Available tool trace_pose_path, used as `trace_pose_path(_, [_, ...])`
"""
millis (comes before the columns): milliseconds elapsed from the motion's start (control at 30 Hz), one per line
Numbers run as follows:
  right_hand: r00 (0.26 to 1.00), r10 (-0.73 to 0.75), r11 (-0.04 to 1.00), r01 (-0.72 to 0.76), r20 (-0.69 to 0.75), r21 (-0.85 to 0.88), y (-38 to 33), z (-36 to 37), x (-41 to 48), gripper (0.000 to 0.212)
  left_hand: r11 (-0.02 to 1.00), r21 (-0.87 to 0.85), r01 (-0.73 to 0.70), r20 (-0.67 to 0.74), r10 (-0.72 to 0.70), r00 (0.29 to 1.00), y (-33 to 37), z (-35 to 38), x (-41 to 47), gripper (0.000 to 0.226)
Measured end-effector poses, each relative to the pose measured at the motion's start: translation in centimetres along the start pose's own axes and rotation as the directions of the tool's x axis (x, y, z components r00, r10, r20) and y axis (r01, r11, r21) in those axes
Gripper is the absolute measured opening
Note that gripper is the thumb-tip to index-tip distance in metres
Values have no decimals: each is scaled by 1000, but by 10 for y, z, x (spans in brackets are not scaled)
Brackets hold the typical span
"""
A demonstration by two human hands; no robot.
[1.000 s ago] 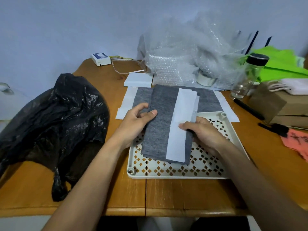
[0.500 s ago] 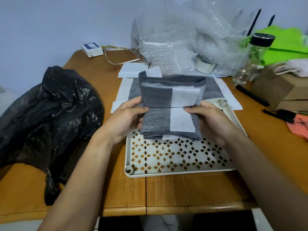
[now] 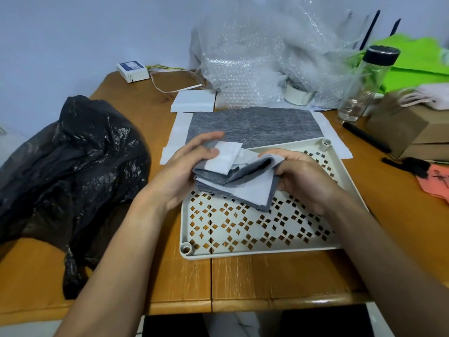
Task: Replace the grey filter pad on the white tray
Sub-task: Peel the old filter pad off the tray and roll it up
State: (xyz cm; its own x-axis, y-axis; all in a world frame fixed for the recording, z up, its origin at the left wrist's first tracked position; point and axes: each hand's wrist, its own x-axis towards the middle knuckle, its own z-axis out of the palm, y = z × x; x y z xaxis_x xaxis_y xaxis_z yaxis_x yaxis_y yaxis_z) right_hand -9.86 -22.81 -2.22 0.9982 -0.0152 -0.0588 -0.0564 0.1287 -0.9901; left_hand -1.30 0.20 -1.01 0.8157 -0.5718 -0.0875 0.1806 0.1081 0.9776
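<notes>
The white tray (image 3: pixel 243 249) with star-shaped cut-outs lies on the wooden table in front of me. Above its far half I hold a grey filter pad (image 3: pixel 243 184) with white strips, folded into a thick bundle. My left hand (image 3: pixel 184 166) grips the bundle's left side, thumb on a white strip. My right hand (image 3: pixel 303 176) pinches its right edge. A second grey filter pad (image 3: pixel 257 125) lies flat on white paper just behind the tray.
A crumpled black plastic bag (image 3: pixel 73 166) covers the table's left side. Bubble wrap (image 3: pixel 267 57), a tape roll (image 3: pixel 298 94) and a glass bottle (image 3: pixel 364 86) stand at the back. Cardboard boxes (image 3: pixel 408 127) and black pens (image 3: pixel 366 137) lie right. A small white box (image 3: pixel 132 71) sits far left.
Both hands have folded the pad from a long strip into a smaller, thicker bundle and tilted it. The flat pad behind the tray has come into full view.
</notes>
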Motion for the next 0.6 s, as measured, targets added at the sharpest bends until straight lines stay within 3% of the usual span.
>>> trace_pose_path(67, [1000, -14, 1000, 14, -12, -6, 0, 0, 0, 52, 999, -54, -5, -37, 3, 999, -2, -3, 1, 54])
trace_pose_path(233, [997, -44, 999, 43, 69, 8, 1, -5, -1, 48, 973, -232, -2, -226, -52, 973, 0, -3, 6, 48])
trace_pose_path(300, [995, -53, 999, 53, 82, 0, 3, -5, 0, 39, 959, -283, -33, -267, -45, 963, -2, -6, 8, 59])
trace_pose_path(367, [997, -69, 997, 69, 24, -16, 3, -5, 3, 29, 947, -316, -54, -273, -37, 961, -2, -8, 8, 66])
trace_pose_path(467, [993, -81, 997, 79, -88, -21, 3, -4, 4, 25, 953, -297, -52, -254, -26, 967, 0, -5, 5, 51])
trace_pose_path(600, [998, -39, 994, 34, -49, -102, 1, 1, 3, 47, 982, -184, -46, -178, 13, 984, -1, 1, 0, 46])
